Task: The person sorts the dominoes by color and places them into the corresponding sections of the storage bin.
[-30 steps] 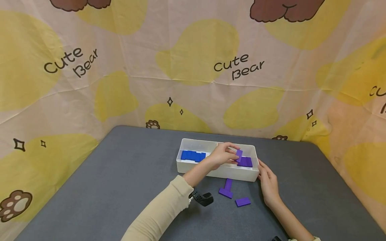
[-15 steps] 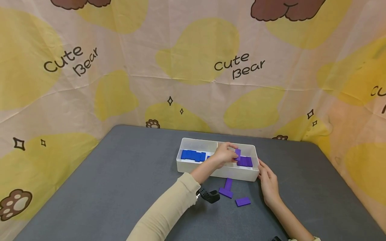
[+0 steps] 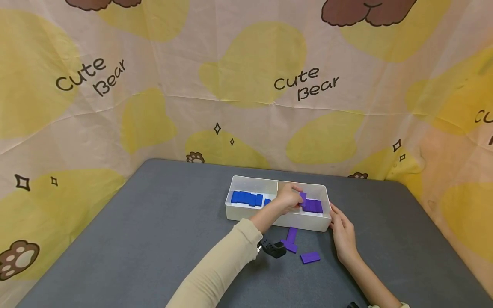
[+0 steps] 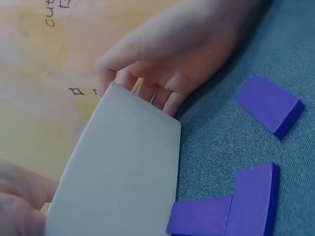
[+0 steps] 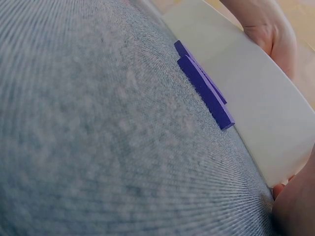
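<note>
My left hand (image 3: 289, 197) reaches over the front wall of a white plastic box (image 3: 300, 222) and pinches a purple block (image 3: 303, 198), a flat rectangular piece. That block stands at the left end of a row of purple blocks (image 3: 313, 206) in the right compartment. My right hand (image 3: 344, 237) rests its fingers against the box's right end; in the left wrist view, its fingertips (image 4: 171, 103) touch that end wall. Several blue blocks (image 3: 244, 198) lie side by side in the left compartment. My left forearm hides part of the box's middle.
Before the box, two purple blocks lie in a T on the grey table (image 3: 173, 222): one upright piece (image 3: 292, 234) and one crosspiece (image 3: 290, 246). A third loose purple block (image 3: 310, 257) lies to their right. A printed cloth (image 3: 239, 77) hangs behind the table.
My left hand has lowered the pinched purple block into the right compartment, shifting slightly left to the row's left end. More of the blue blocks shows. My right hand has stayed at the box's end.
</note>
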Demonstrator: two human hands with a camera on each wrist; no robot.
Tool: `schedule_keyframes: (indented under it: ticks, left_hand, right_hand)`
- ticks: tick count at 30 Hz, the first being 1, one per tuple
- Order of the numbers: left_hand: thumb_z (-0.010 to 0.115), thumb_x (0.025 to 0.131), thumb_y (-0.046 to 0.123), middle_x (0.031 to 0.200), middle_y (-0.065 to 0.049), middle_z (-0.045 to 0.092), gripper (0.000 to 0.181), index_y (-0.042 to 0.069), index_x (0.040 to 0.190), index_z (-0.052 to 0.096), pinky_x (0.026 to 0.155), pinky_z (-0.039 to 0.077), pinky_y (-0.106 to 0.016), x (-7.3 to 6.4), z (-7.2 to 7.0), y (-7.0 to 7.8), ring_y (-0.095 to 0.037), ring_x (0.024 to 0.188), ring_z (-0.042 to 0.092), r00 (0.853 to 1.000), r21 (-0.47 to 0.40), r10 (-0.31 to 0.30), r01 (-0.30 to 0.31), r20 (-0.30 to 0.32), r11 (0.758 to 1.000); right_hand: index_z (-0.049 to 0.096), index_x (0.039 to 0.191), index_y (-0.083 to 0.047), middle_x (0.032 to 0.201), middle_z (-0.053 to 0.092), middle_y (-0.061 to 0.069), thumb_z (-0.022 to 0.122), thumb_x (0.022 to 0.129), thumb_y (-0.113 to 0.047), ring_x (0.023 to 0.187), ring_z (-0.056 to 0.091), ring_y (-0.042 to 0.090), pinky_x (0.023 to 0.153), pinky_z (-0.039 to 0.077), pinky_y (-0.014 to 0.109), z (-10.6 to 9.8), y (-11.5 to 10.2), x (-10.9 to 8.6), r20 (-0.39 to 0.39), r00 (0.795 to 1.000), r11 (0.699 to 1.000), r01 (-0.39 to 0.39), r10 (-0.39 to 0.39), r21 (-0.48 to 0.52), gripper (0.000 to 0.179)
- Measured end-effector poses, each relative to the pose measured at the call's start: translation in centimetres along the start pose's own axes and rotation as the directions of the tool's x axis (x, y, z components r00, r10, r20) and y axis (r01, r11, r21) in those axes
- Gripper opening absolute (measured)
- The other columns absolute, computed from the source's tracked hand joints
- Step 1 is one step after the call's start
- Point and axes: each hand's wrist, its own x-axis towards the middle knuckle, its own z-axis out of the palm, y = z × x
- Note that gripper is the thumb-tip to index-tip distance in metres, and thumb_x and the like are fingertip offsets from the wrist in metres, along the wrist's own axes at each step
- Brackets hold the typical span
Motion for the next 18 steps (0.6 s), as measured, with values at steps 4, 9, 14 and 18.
schedule_keyframes:
  ticks: [4, 9, 14, 18]
  left_hand:
    - [0.070, 0.080, -0.022, 0.082, -0.008, 0.058, 0.031, -0.007, 0.108, 0.071, 0.064, 0.061, -0.030, 0.09, 0.05, 0.01, -0.014, 0.060, 0.054, 1.000, 0.026, -0.004, 0.004, -0.018, 1.000]
    - [0.073, 0.080, -0.022, 0.078, -0.007, 0.058, 0.027, -0.009, 0.103, 0.070, 0.053, 0.055, -0.022, 0.44, 0.16, -0.11, -0.010, 0.049, 0.047, 1.000, 0.073, 0.001, 0.000, -0.019, 0.997]
    - [0.073, 0.080, -0.024, 0.079, -0.009, 0.057, 0.023, -0.009, 0.097, 0.068, 0.044, 0.045, -0.015, 0.77, 0.31, -0.19, -0.011, 0.047, 0.047, 1.000, 0.115, -0.016, 0.018, -0.018, 0.993]
    - [0.073, 0.079, -0.023, 0.079, -0.010, 0.059, 0.023, -0.010, 0.098, 0.070, 0.041, 0.044, -0.015, 0.94, 0.43, -0.18, -0.011, 0.047, 0.047, 0.999, 0.183, -0.022, 0.028, -0.032, 0.983]
  right_hand:
    - [0.035, 0.163, 0.000, 0.168, 0.035, 0.023, 0.030, 0.115, -0.027, 0.146, 0.044, 0.035, 0.088, 0.040, 0.000, 0.04, -0.10, -0.01, -0.001, 1.000, 1.000, 0.003, -0.003, 0.003, 0.055]
    - [0.037, 0.162, 0.000, 0.167, 0.038, 0.023, 0.031, 0.114, -0.027, 0.137, 0.052, 0.019, 0.089, 0.041, 0.001, 0.04, -0.19, -0.08, -0.008, 1.000, 1.000, 0.011, -0.011, -0.004, 0.055]
    - [0.037, 0.162, 0.000, 0.167, 0.037, 0.023, 0.031, 0.114, -0.027, 0.137, 0.052, 0.020, 0.088, 0.041, 0.001, 0.03, -0.22, -0.09, -0.005, 1.000, 1.000, 0.008, -0.008, -0.010, 0.055]
    - [0.037, 0.163, -0.001, 0.167, 0.037, 0.022, 0.030, 0.114, -0.027, 0.139, 0.049, 0.024, 0.088, 0.041, 0.001, 0.02, -0.22, -0.09, -0.006, 1.000, 1.000, -0.003, 0.003, -0.025, 0.055]
